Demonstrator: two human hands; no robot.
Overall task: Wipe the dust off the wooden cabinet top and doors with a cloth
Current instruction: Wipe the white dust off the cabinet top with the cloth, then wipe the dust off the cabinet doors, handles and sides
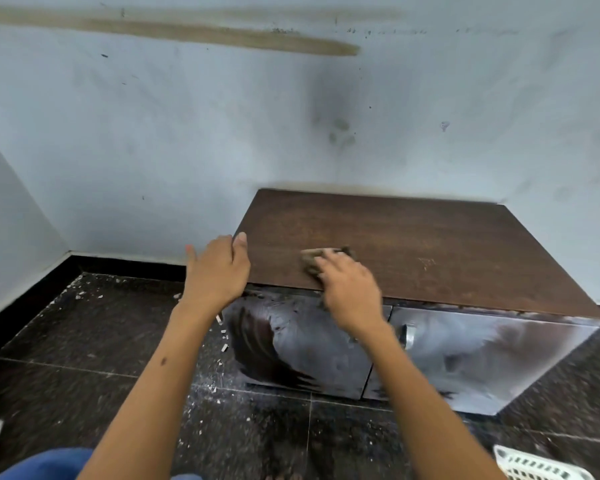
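Pale, stained wall (187, 133) backs a low wooden cabinet top (430, 244), matt brown and flat. Right hand (350, 289) presses a crumpled brownish cloth (312, 258) near its front-left edge, fingers closed over it; left hand (219, 271), open, braces the corner. Glossy dark doors (482, 362) show grey dust with partial swipe marks, so door wiping appears unfinished.

- Cabinet top (413, 251): bare right of the right hand (347, 285) and cloth (314, 258).
- Wall (291, 133) bounds the rear edge.
- Left hand (215, 271) occupies the left corner.
- Basket (534, 469) stands lower right on the floor (84, 341).
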